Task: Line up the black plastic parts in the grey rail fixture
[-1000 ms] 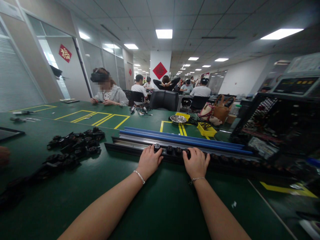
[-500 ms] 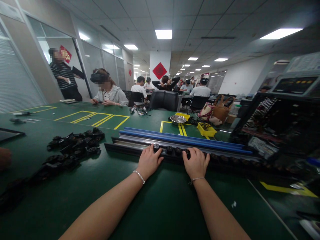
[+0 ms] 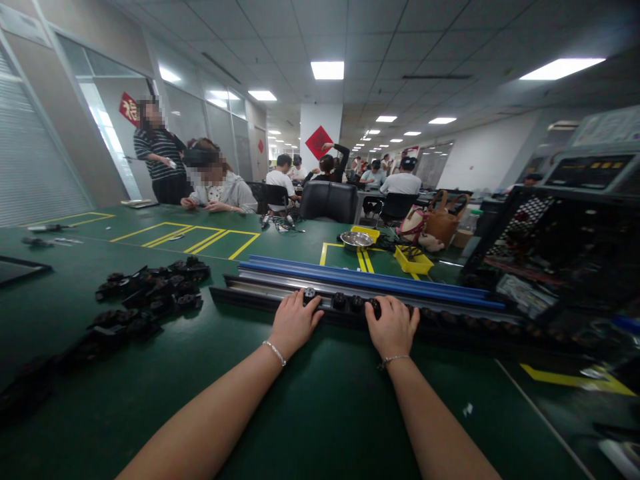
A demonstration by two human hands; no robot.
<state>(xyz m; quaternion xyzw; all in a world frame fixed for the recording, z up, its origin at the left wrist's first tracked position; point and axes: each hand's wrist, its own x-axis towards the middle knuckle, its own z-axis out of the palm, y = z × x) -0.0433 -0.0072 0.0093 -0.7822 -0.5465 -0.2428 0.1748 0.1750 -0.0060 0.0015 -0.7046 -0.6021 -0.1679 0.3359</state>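
A long black rail (image 3: pixel 250 300) with a silvery inner channel runs across the table in front of me. Several black socket modules (image 3: pixel 357 303) with round faces sit in a row along it. My left hand (image 3: pixel 295 325) grips a socket module (image 3: pixel 309 293) at the left end of this row, thumb on the near side. A gap of bare channel separates that module from its neighbour. Further right, my right hand (image 3: pixel 393 325) has its fingers and thumb around another socket module (image 3: pixel 374 305), which they partly hide.
A blue rail (image 3: pixel 360 275) lies just behind. Loose black modules (image 3: pixel 155 287) are heaped on the left of the green table (image 3: pixel 320 413). A metal bowl (image 3: pixel 356 239) and a yellow tray (image 3: pixel 413 260) stand farther back. A black open-sided case (image 3: pixel 550 247) is at the right. Co-workers sit beyond.
My left hand has shifted slightly left along the rail with its socket module, widening the gap. My right hand has stayed put. A standing person at the back left has moved right.
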